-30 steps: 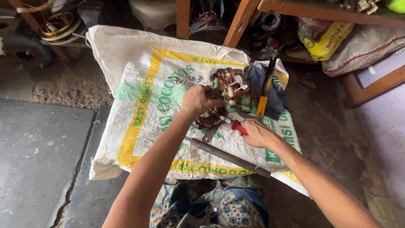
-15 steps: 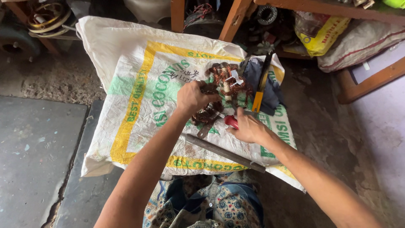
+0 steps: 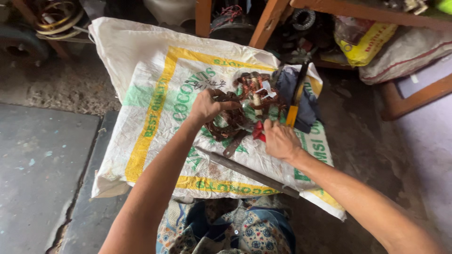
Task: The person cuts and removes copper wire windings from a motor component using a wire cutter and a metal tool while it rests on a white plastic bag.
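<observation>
My left hand grips a round bundle of brown copper wire coil lying on a white woven sack with yellow and green print. My right hand closes around a red-handled tool, its tip against the coil. More tangled copper windings lie just beyond. A long grey metal file lies across the sack near me. A tool with a yellow handle and black shaft rests on a dark blue cloth.
Wooden furniture legs stand behind the sack. A yellow bag and a pale sack sit at the right. Wire rings lie at far left. Concrete slab floor is to the left, patterned cloth over my lap.
The view has shifted slightly. My right hand has moved in closer to the coil with the red tool; my left hand keeps hold of the coil.
</observation>
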